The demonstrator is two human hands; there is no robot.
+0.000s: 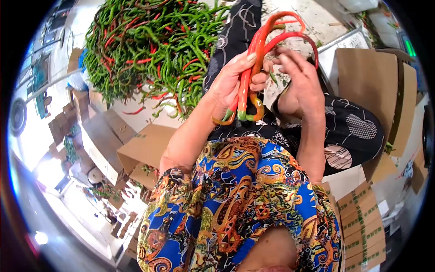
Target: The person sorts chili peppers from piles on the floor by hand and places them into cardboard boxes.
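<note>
My left hand (239, 77) is wrapped round a small bunch of long, curved red chili peppers (244, 86). Their greenish stem ends point down toward my lap, while the red tips arch up and over to the right. Close beside the bunch is my right hand (301, 79), its fingers loosely bent and somewhat apart, with nothing visible in them. One red tip curves down behind those fingers; whether they touch it I cannot tell. A thin green piece (273, 78) shows between the two hands.
A large heap of green and red chili peppers (154, 50) lies at the upper left, against my patterned trouser leg (235, 36). An open cardboard box (367, 86) stands at the right, another carton (147, 145) at the left. Printed cartons (362, 226) are at the lower right.
</note>
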